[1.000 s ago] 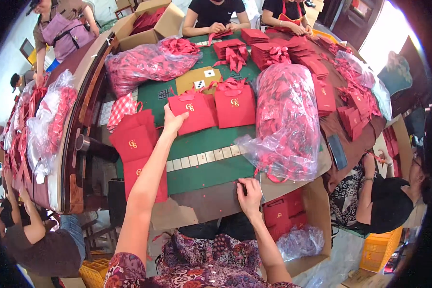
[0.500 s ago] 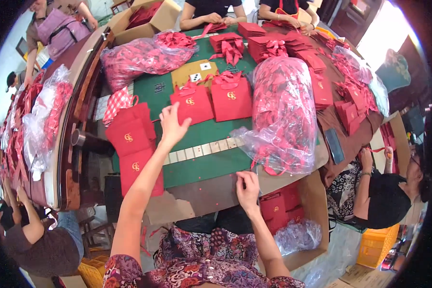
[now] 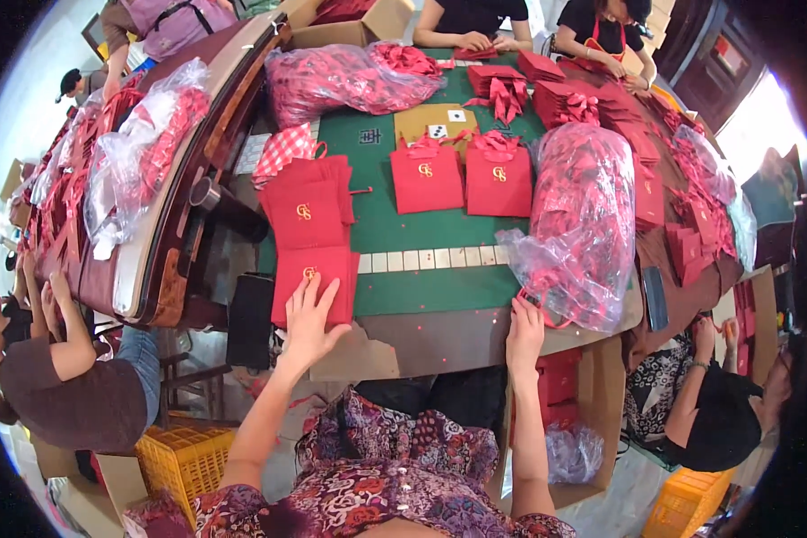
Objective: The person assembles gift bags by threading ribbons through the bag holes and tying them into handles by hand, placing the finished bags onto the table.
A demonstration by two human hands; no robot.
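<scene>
My left hand (image 3: 307, 327) lies with fingers spread on the lower part of a stack of flat red paper bags (image 3: 310, 208) with gold emblems, left of centre. My right hand (image 3: 524, 339) is at the table's near edge, its fingertips closed on a red ribbon (image 3: 560, 324) that trails from a clear plastic sack (image 3: 581, 224) stuffed with red ribbons. Two red gift bags (image 3: 427, 186) with ribbon handles lie side by side on the green table mat (image 3: 439, 291), beyond a row of pale printed tiles (image 3: 435, 258).
Another sack of ribbons (image 3: 350, 85), a checked cloth (image 3: 285, 152) and a dark cup (image 3: 215, 197) are at the left. A phone (image 3: 655, 298) lies at the right. Below the edge is a cardboard box (image 3: 605, 403) with red bags. Other people work around the table.
My left hand has come back from the gift bags onto the stack at the left. My right hand has reached forward to the sack's ribbons. The view has shifted.
</scene>
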